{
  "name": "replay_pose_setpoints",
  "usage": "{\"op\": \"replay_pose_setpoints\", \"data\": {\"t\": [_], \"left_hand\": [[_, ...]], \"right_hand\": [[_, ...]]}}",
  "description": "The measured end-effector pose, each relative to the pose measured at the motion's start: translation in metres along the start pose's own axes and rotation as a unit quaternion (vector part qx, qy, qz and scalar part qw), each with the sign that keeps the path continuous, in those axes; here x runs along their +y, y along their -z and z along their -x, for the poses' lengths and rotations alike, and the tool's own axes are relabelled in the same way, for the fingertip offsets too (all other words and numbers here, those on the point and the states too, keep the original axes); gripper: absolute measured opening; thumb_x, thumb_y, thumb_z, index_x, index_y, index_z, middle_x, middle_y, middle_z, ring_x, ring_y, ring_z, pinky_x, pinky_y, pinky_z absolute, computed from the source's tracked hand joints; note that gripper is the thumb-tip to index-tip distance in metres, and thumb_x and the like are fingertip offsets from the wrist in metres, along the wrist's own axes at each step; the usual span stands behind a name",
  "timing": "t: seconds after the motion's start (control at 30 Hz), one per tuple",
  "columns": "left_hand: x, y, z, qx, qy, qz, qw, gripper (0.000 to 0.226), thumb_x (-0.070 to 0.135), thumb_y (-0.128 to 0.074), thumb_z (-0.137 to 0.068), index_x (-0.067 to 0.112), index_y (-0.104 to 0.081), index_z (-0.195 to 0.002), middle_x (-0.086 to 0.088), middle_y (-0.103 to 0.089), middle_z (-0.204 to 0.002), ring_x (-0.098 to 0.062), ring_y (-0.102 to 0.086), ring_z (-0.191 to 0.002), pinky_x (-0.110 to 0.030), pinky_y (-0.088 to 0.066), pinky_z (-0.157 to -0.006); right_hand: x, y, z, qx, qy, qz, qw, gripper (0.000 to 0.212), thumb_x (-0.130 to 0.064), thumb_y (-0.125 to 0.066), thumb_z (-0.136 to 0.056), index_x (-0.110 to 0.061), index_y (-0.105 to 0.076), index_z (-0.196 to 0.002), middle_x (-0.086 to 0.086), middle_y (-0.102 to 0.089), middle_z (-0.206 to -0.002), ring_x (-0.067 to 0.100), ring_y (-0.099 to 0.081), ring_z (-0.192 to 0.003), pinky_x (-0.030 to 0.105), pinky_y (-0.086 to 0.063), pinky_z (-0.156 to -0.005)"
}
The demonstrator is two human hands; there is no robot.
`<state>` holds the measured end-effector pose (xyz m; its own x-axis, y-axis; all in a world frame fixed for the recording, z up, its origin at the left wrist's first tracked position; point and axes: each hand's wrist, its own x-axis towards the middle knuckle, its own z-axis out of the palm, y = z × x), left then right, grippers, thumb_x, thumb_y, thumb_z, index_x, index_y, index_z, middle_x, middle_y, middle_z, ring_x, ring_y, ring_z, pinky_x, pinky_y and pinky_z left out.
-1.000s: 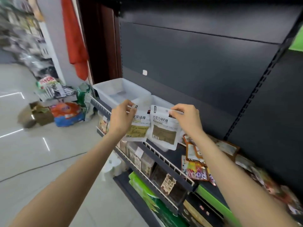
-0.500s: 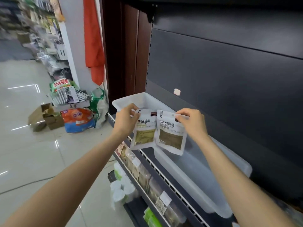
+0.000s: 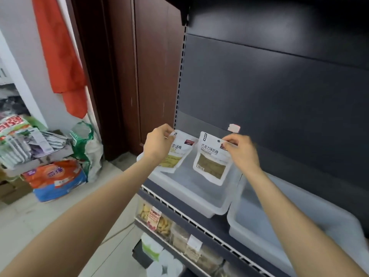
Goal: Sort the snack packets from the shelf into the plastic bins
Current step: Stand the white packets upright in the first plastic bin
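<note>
Holding two pkts over the left bin (image 3: 201, 204) at the shelf's (image 3: 201, 222) left end: left hand (image 3: 157, 145) pinches the plum packet (image 3: 175, 154) by its top corner, right hand (image 3: 242, 150) pinches the milk-candy packet (image 3: 211, 158) likewise. Both hang above the bin, not in it. Drop step, prob. Different labels, so next likely needs one pkt released here, the other carried to the right bin (image 3: 299, 242).
</note>
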<state>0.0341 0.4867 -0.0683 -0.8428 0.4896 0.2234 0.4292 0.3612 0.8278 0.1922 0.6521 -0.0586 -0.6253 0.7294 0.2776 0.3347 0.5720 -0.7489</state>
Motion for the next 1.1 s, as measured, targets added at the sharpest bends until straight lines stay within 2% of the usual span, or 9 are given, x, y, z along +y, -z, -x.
{"op": "replay_pose_setpoints", "data": {"t": [0.2, 0.37, 0.47, 0.63, 0.73, 0.8, 0.9, 0.97, 1.1], "left_hand": [[-0.023, -0.014, -0.066, -0.045, -0.010, 0.024, 0.999, 0.009, 0.015, -0.059, -0.091, 0.010, -0.062, -0.098, 0.000, -0.060, -0.083, -0.017, -0.054, -0.080, -0.022, -0.036, -0.069], [-0.048, -0.041, -0.103, -0.145, -0.045, 0.009, 0.988, 0.007, 0.009, -0.062, -0.087, 0.015, -0.058, -0.084, -0.002, -0.062, -0.086, -0.019, -0.057, -0.078, -0.010, -0.035, -0.052], [-0.056, -0.054, -0.119, -0.182, -0.063, -0.003, 0.981, 0.007, 0.006, -0.063, -0.086, 0.013, -0.060, -0.086, -0.004, -0.061, -0.086, -0.017, -0.056, -0.076, 0.000, -0.035, -0.051], [-0.065, -0.071, -0.153, -0.193, -0.064, -0.022, 0.979, 0.006, 0.007, -0.061, -0.089, 0.011, -0.058, -0.085, -0.001, -0.062, -0.088, -0.014, -0.056, -0.079, -0.015, -0.038, -0.064], [-0.074, -0.080, -0.168, -0.211, -0.054, 0.006, 0.976, 0.004, 0.007, -0.064, -0.088, 0.006, -0.062, -0.092, -0.001, -0.064, -0.086, -0.008, -0.056, -0.072, -0.003, -0.037, -0.051], [-0.081, -0.085, -0.176, -0.216, -0.047, 0.020, 0.975, 0.008, 0.007, -0.065, -0.087, 0.004, -0.064, -0.095, -0.003, -0.066, -0.088, -0.011, -0.059, -0.077, -0.002, -0.039, -0.055], [-0.097, -0.096, -0.191, -0.204, -0.060, -0.023, 0.977, 0.006, 0.008, -0.060, -0.089, 0.013, -0.064, -0.089, -0.008, -0.070, -0.095, -0.022, -0.065, -0.089, -0.024, -0.048, -0.074], [-0.106, -0.099, -0.200, -0.194, -0.077, -0.084, 0.974, 0.013, 0.009, -0.053, -0.091, 0.017, -0.062, -0.088, -0.010, -0.069, -0.094, -0.029, -0.064, -0.089, -0.035, -0.051, -0.072], [-0.102, -0.104, -0.211, -0.189, -0.141, -0.128, 0.963, 0.019, 0.004, -0.049, -0.092, 0.012, -0.065, -0.096, -0.011, -0.068, -0.097, -0.031, -0.062, -0.087, -0.035, -0.050, -0.067]], "right_hand": [[0.010, -0.030, -0.035, 0.018, -0.034, 0.043, 0.998, 0.020, -0.008, -0.062, -0.083, -0.025, -0.068, -0.074, -0.006, -0.071, -0.082, 0.014, -0.066, -0.084, 0.033, -0.051, -0.078], [0.033, -0.055, -0.058, 0.022, -0.065, 0.056, 0.996, 0.018, -0.007, -0.064, -0.081, -0.022, -0.071, -0.074, -0.004, -0.073, -0.081, 0.016, -0.068, -0.083, 0.038, -0.054, -0.078], [0.039, -0.067, -0.065, 0.031, -0.089, 0.073, 0.993, 0.017, -0.009, -0.062, -0.083, -0.021, -0.071, -0.074, -0.004, -0.073, -0.083, 0.016, -0.067, -0.084, 0.038, -0.054, -0.076], [0.046, -0.079, -0.075, 0.050, -0.108, 0.118, 0.986, 0.014, -0.010, -0.061, -0.087, -0.014, -0.074, -0.085, 0.000, -0.073, -0.091, 0.017, -0.066, -0.087, 0.035, -0.054, -0.074], [0.051, -0.084, -0.077, 0.064, -0.111, 0.120, 0.984, 0.014, -0.010, -0.061, -0.087, -0.016, -0.074, -0.085, -0.004, -0.073, -0.090, 0.012, -0.065, -0.086, 0.029, -0.050, -0.071], [0.054, -0.090, -0.079, 0.070, -0.115, 0.119, 0.984, 0.015, -0.010, -0.061, -0.088, -0.015, -0.074, -0.085, -0.004, -0.073, -0.089, 0.012, -0.065, -0.086, 0.030, -0.050, -0.072], [0.063, -0.104, -0.080, 0.096, -0.146, 0.144, 0.974, 0.016, -0.009, -0.059, -0.089, -0.014, -0.074, -0.089, -0.002, -0.073, -0.092, 0.015, -0.065, -0.088, 0.026, -0.047, -0.066], [0.065, -0.113, -0.083, 0.118, -0.174, 0.175, 0.962, 0.018, -0.008, -0.057, -0.091, -0.015, -0.073, -0.092, -0.001, -0.072, -0.095, 0.017, -0.064, -0.090, 0.025, -0.043, -0.065], [0.069, -0.118, -0.093, 0.141, -0.199, 0.232, 0.942, 0.021, -0.008, -0.054, -0.092, -0.018, -0.071, -0.097, 0.001, -0.070, -0.101, 0.022, -0.062, -0.096, 0.027, -0.045, -0.066]]}}
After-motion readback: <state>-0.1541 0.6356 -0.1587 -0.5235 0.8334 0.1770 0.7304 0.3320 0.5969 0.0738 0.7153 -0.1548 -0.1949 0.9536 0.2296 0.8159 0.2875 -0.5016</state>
